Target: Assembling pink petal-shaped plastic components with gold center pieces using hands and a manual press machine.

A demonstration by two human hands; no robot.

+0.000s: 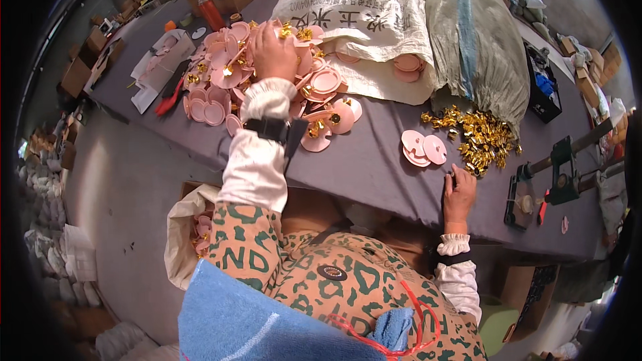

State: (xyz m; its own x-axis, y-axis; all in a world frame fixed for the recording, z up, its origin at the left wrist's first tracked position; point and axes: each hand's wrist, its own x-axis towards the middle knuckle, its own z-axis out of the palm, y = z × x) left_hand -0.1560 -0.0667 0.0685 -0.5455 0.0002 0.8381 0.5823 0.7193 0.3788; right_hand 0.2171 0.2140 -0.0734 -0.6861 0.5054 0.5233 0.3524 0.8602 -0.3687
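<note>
From above the person's head, the left hand (273, 50) is stretched far out over the grey table (374, 167) and pressed down into a heap of pink discs (227, 80), fingers curled into the pile; whether they have actually closed on a disc I cannot tell, since the back of the hand hides them. The heap spreads around the hand on every side, with small gold clips scattered through it, and a few discs lie loose toward the near edge of the table. The right hand (460, 192) rests at the near edge, palm down and fingers loosely flat on the cloth, gripping nothing that shows. Just beyond its fingertips sits a pile of gold metal pieces (480, 137), and to the left of that pile a small stack of pink discs (422, 148) lies apart from the big heap. Behind both piles slump a white woven sack (361, 7) and a grey-green sack (475, 40), the gold pieces spilling from the mouth of the latter. A green hand press (560, 170) stands at the right end of the table, near the right hand but not touching it. Below the table edge on the left, an open white bag (184, 227) holds more pink discs.
</note>
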